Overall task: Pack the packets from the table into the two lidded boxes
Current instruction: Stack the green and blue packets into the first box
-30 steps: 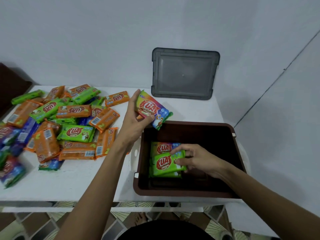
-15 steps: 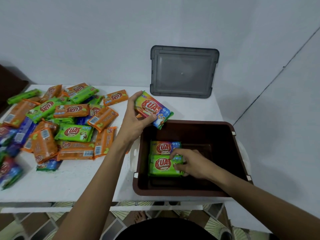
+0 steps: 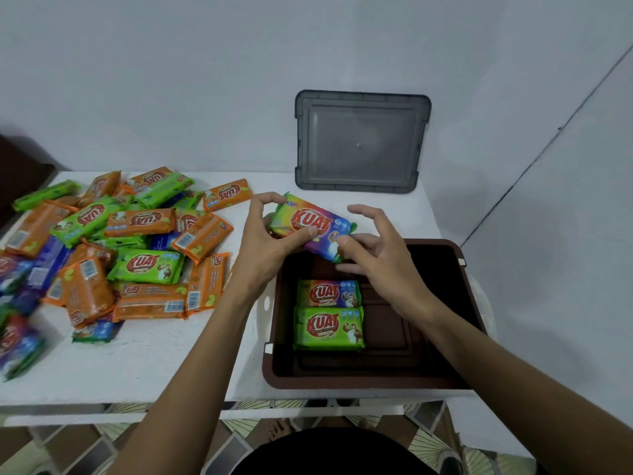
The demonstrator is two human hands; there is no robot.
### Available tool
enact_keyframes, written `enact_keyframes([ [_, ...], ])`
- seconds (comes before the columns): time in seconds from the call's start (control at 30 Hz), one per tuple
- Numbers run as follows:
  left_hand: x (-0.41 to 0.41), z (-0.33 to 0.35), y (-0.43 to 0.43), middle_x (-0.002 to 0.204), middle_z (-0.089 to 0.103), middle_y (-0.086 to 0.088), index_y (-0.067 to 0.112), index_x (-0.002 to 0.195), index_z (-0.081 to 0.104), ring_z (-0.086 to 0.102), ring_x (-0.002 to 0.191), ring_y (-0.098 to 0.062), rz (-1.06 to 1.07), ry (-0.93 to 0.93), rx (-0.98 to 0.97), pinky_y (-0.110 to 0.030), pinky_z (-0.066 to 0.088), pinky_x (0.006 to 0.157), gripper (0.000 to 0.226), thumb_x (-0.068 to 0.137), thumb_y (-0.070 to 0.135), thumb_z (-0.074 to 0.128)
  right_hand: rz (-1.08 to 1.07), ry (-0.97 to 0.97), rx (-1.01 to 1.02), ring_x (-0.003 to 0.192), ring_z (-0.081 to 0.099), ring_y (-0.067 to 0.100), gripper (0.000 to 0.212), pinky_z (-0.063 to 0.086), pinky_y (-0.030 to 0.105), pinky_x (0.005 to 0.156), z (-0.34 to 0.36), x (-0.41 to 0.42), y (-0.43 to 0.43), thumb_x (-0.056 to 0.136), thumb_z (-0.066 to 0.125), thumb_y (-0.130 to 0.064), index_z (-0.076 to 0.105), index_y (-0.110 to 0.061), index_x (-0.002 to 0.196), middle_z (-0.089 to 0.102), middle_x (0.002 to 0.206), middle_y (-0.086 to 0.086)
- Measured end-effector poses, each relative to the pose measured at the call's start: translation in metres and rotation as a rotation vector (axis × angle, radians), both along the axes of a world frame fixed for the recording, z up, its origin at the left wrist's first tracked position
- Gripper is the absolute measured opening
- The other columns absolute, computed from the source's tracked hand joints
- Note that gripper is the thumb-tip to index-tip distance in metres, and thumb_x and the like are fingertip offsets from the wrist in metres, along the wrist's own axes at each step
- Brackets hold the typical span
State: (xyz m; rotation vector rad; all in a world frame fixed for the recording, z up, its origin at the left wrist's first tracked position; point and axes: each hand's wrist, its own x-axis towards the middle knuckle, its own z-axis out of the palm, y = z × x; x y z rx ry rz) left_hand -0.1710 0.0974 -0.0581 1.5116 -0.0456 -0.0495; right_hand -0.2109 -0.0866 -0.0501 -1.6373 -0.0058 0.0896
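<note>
Rainbow-coloured wrapping marks the packet [image 3: 310, 228] now in play, held tilted over the far left corner of the brown box [image 3: 359, 382], probably for a hand-over. The left hand [image 3: 263, 241] pinches its left end between thumb and curled fingers [image 3: 270, 198]. The right hand [image 3: 376, 265] meets the other end with fingers spread and only the thumb tip touching. Two packets lie flat, side by side, against the box's left wall, a green one [image 3: 329, 328] in front and a green-and-blue one [image 3: 328, 293] behind, which looks like the start of a neat row. On the surface [image 3: 154, 365] to the left, the unpacked heap [image 3: 137, 241] of orange, green and blue packets waits within reach. A grey lid [image 3: 359, 142] leans on the wall, out of the way. Each front reads "KUAT"; upturned backs show barcodes, and the smaller print is illegible.
</note>
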Motion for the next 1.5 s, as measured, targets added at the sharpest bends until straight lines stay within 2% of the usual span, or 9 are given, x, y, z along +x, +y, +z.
enact_keyframes([
  [0.13,-0.006,0.006,-0.006,0.110,0.066,-0.009,0.022,0.112,0.044,0.071,0.096,-0.021,0.008,-0.005,-0.021,-0.030,0.059,0.069,0.040,0.085,0.019,0.073,-0.058,0.019,0.175,0.100,0.071,0.023,0.033,0.059,0.041,0.082,-0.002,0.004,0.004,0.091,0.066,-0.015,0.059,-0.019,0.124,0.071,0.110,0.013],
  [0.23,-0.005,0.008,-0.001,0.100,0.070,-0.003,0.014,0.110,0.047,0.071,0.094,-0.016,-0.019,-0.040,0.075,-0.027,0.058,0.065,0.030,0.090,0.026,0.065,-0.069,0.048,0.238,0.103,0.070,0.024,0.031,0.057,0.036,0.080,-0.003,0.004,-0.001,0.090,0.066,-0.012,0.063,-0.017,0.120,0.071,0.111,0.012],
  [0.47,0.007,-0.014,0.022,0.102,0.064,0.009,0.024,0.100,0.061,0.059,0.089,-0.004,0.110,-0.343,0.673,-0.028,0.051,0.071,0.008,0.095,0.030,0.059,-0.007,0.129,0.185,0.111,0.066,0.020,0.029,0.058,0.031,0.072,-0.016,-0.007,-0.030,0.091,0.065,-0.014,0.066,-0.019,0.119,0.070,0.116,0.006],
  [0.6,0.008,-0.026,0.026,0.104,0.058,0.004,0.024,0.102,0.062,0.057,0.088,-0.007,0.051,-0.379,0.845,-0.015,0.040,0.070,0.010,0.093,0.027,0.059,-0.027,0.174,0.052,0.108,0.067,0.016,0.025,0.058,0.027,0.068,-0.031,-0.013,-0.032,0.091,0.066,-0.015,0.067,-0.021,0.115,0.069,0.114,0.004],
  [0.7,0.007,-0.032,0.026,0.106,0.064,0.002,0.019,0.109,0.064,0.059,0.092,-0.010,0.020,-0.361,0.858,-0.023,0.045,0.078,0.016,0.094,0.022,0.059,-0.026,0.211,-0.031,0.105,0.068,0.019,0.023,0.060,0.030,0.070,-0.038,-0.010,-0.027,0.090,0.067,-0.017,0.066,-0.021,0.113,0.067,0.114,0.006],
  [0.93,0.001,-0.037,0.022,0.106,0.067,0.000,0.014,0.112,0.063,0.059,0.097,-0.013,0.031,-0.374,0.826,-0.020,0.038,0.079,0.018,0.097,0.019,0.055,0.075,0.304,-0.186,0.100,0.068,0.021,0.019,0.062,0.036,0.076,-0.061,-0.003,-0.012,0.093,0.063,-0.011,0.064,-0.020,0.109,0.063,0.116,0.012],
  [1.1,-0.001,-0.038,0.021,0.107,0.069,-0.002,0.014,0.114,0.063,0.061,0.100,-0.016,0.049,-0.359,0.814,-0.024,0.044,0.081,0.019,0.097,0.019,0.054,0.103,0.170,-0.601,0.089,0.064,0.010,0.025,0.054,0.014,0.058,-0.067,-0.004,-0.014,0.095,0.062,-0.020,0.062,-0.023,0.120,0.060,0.110,-0.001],
  [1.2,-0.002,-0.039,0.020,0.108,0.069,-0.002,0.015,0.115,0.062,0.063,0.100,-0.018,0.057,-0.342,0.792,-0.032,0.050,0.084,0.019,0.098,0.020,0.053,0.111,0.144,-0.684,0.089,0.061,0.010,0.028,0.050,0.011,0.057,-0.070,-0.004,-0.013,0.096,0.060,-0.020,0.060,-0.022,0.124,0.059,0.112,-0.002],
  [1.5,-0.003,-0.040,0.021,0.107,0.069,-0.001,0.019,0.118,0.060,0.064,0.093,-0.018,0.047,-0.312,0.750,-0.032,0.052,0.079,0.021,0.099,0.023,0.051,0.230,0.074,-0.963,0.104,0.060,0.019,0.036,0.052,0.027,0.072,-0.067,-0.003,-0.016,0.098,0.055,-0.026,0.053,-0.027,0.134,0.057,0.122,0.008],
])
